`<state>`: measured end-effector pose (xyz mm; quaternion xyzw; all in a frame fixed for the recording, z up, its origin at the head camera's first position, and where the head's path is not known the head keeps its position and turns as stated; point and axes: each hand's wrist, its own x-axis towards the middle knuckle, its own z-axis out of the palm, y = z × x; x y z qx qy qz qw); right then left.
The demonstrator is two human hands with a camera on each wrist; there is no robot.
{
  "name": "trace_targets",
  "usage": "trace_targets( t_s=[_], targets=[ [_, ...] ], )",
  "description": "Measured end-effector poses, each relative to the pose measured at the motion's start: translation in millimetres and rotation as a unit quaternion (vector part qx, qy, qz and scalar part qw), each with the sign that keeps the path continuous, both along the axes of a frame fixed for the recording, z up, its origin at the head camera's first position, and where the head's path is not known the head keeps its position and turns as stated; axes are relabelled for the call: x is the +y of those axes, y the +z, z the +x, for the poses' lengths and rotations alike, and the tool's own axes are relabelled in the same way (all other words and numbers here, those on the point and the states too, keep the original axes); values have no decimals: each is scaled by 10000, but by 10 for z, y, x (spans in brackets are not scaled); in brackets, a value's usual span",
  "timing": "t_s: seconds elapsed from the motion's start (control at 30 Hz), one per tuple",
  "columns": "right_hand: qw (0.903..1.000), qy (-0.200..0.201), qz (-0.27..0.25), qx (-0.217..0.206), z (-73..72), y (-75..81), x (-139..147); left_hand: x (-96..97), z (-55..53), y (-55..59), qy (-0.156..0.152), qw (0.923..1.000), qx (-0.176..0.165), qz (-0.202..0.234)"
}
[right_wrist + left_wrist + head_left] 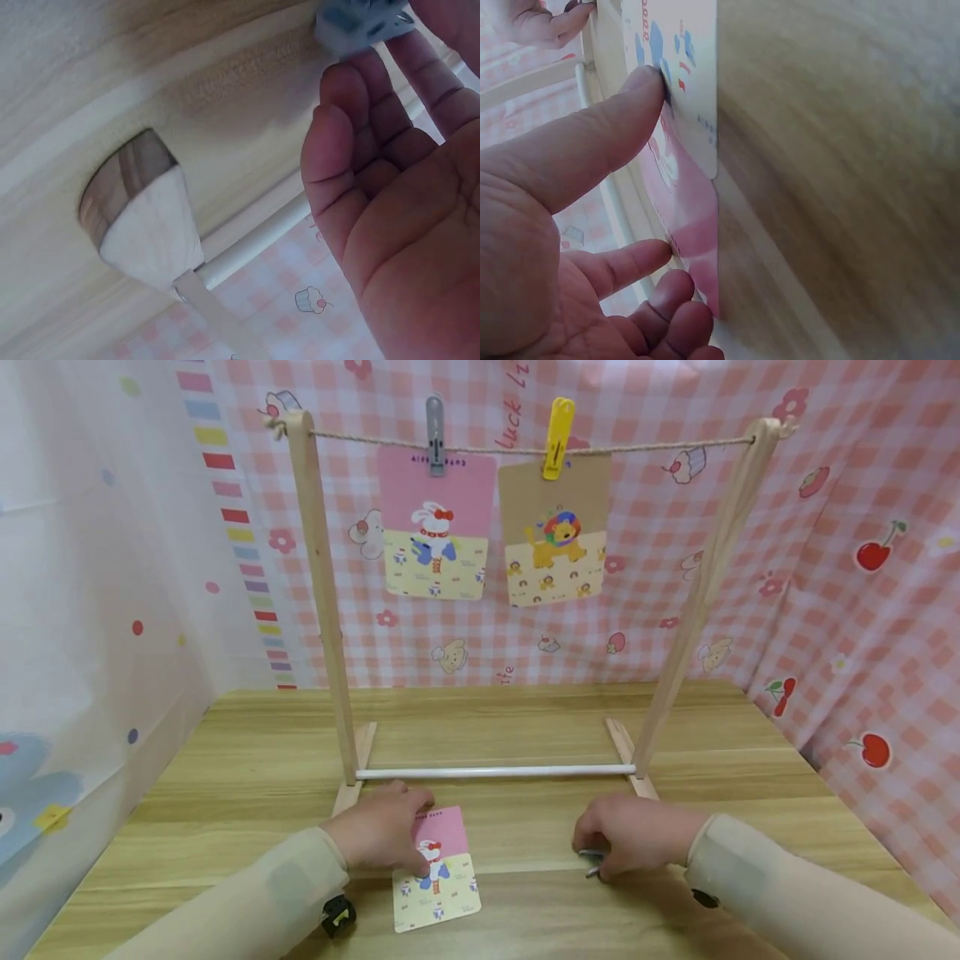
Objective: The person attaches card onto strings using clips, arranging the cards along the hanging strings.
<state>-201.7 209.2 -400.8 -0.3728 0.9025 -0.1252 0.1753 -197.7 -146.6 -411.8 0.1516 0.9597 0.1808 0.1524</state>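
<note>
My left hand [381, 831] rests over a pink and yellow bunny card [442, 893] lying on the table. In the left wrist view its thumb [641, 90] touches the card's face while the other fingertips are near the pink end. Low over the table to the right, my right hand [637, 835] pinches a grey clothespin [360, 26], partly hidden by the fingers. A matching bunny card [435, 527] hangs from the rope under a grey clothespin [436, 435]. Beside it, a yellow clothespin [558, 439] holds a brown lion card [555, 531].
Behind the hands stands a wooden frame [322, 585] with a twine rope [645, 447] across its top and a white rod [495, 772] low between its feet. The wooden tabletop [525, 718] backs onto a pink checked cloth [660, 610].
</note>
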Motion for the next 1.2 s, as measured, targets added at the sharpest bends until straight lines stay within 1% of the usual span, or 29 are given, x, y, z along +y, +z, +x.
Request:
trace_targets(
  t_s=[0.27, 0.43, 0.53, 0.7, 0.93, 1.07, 1.2],
  targets=[
    [9999, 42, 1, -115, 11, 2, -8, 4, -57, -60, 91, 9996, -200, 193],
    [9999, -2, 27, -118, 6, -10, 7, -4, -81, -64, 210, 9986, -311, 365],
    [9999, -97, 28, -105, 9, -15, 3, -3, -86, -54, 240, 9983, -312, 437],
    [9993, -365, -43, -97, 13, -19, 10, 9, -81, -50, 236, 9977, -283, 562],
    [9988, -436, -171, 138, 1, -15, 30, 34, -95, -64, 338, 9975, -134, 613],
    [9982, -502, -261, 182, -8, -3, 36, 47, -106, -40, 410, 9954, -275, 825],
    [9970, -513, -454, 347, -40, 15, 35, 61, -119, 6, 445, 9905, -425, 1228]
  ],
)
